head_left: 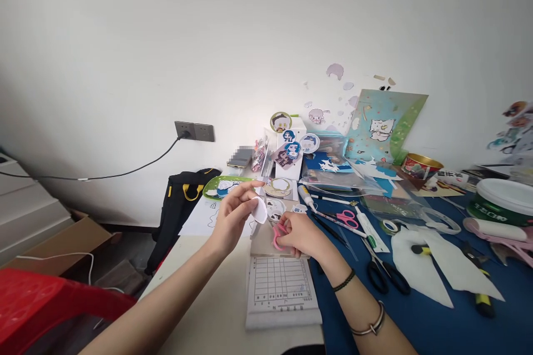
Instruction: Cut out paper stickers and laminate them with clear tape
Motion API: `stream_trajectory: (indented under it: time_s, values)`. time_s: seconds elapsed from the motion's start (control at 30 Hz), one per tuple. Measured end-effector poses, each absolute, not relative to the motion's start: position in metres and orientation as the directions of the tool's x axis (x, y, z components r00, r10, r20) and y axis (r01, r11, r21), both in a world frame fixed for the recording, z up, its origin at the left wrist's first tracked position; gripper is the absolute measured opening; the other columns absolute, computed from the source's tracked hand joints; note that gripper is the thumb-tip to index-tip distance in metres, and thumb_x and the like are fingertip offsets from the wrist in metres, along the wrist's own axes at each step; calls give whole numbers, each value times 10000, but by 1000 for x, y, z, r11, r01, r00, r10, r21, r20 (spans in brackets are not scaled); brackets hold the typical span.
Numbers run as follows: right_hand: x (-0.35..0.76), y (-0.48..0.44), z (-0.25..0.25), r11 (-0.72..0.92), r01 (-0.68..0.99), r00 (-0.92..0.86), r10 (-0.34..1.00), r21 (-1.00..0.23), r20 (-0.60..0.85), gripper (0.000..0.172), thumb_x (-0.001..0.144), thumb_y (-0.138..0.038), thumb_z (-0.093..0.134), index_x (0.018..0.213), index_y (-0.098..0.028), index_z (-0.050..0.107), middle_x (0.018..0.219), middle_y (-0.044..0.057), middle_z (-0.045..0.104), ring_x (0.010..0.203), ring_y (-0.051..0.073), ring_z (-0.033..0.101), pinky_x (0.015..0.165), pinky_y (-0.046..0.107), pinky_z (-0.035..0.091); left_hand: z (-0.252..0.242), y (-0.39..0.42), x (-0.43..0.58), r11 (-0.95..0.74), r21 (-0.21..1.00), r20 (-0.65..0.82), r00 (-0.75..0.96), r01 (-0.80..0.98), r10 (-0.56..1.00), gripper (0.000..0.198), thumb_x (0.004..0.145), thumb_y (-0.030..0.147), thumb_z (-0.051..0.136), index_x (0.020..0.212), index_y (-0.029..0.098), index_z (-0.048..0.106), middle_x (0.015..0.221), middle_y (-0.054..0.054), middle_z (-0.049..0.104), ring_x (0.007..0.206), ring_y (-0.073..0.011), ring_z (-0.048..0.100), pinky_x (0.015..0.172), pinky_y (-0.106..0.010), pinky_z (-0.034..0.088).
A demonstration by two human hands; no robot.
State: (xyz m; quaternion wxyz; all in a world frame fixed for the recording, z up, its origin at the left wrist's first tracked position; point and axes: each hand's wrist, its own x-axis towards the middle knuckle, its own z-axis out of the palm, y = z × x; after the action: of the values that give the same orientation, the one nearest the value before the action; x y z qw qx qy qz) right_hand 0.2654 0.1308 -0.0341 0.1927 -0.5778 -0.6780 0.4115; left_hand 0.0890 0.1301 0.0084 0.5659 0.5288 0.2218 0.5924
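Note:
A small white paper cutout [260, 210] with a rounded edge is pinched between the thumb and fingers of my left hand [235, 213]. My right hand [300, 233] grips pink-handled scissors [278, 234] just to the right and slightly lower. The scissor blades point up toward the paper; whether they touch it I cannot tell. Under both hands lies a notepad with a printed grid [280, 283]. Round paper pieces with drawings [275, 209] rest behind the scissors.
On the blue tabletop at right lie black-handled scissors [385, 272], another pink pair [346, 218], a glue tube [370, 230], white paper sheets [420, 263] and a green tub [499, 202]. A black backpack [166, 222] hangs at the left edge. A red stool [54, 305] stands lower left.

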Motion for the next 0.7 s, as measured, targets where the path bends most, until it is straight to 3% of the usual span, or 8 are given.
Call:
stream_trajectory:
  time_s: [0.1,0.23,0.4,0.53,0.7]
  values:
    - [268,127,-28,55,626,-273,950,-778,-152,252,618,-197,696,831,-194,561,576,-51,529,460,120,525,406,207,339,8,131,88,-273,861,388,208,-429,898,250,772,184,623,1020,192,649,589,32,564,535,-88,520,514,-192,379]
    - [263,121,-16,193,585,-216,973,-788,78,176,761,-292,619,916,-209,630,702,-2,586,602,139,535,555,261,399,6,132,88,-283,870,393,222,-404,892,244,794,195,607,1036,195,630,603,26,561,546,-98,513,480,-191,369]
    - [243,117,-13,360,230,-161,930,-904,330,272,792,-328,627,1046,-238,592,1107,55,544,845,168,591,681,288,487,4,128,88,-318,871,424,247,-376,871,232,815,218,601,1045,195,622,627,23,557,569,-107,523,531,-215,407]
    - [234,118,-20,475,104,-76,880,-874,469,176,818,-310,625,984,-250,621,1049,34,576,938,183,580,770,302,465,6,122,89,-364,882,447,284,-300,848,234,850,243,574,1081,223,606,651,22,561,561,-112,526,516,-228,405]
    - [232,123,-23,492,-57,-17,870,-869,493,106,805,-321,654,860,-231,663,938,32,617,904,185,585,767,300,452,10,115,88,-547,834,536,339,-73,773,225,884,234,525,1096,234,599,672,17,561,581,-119,537,549,-249,399]
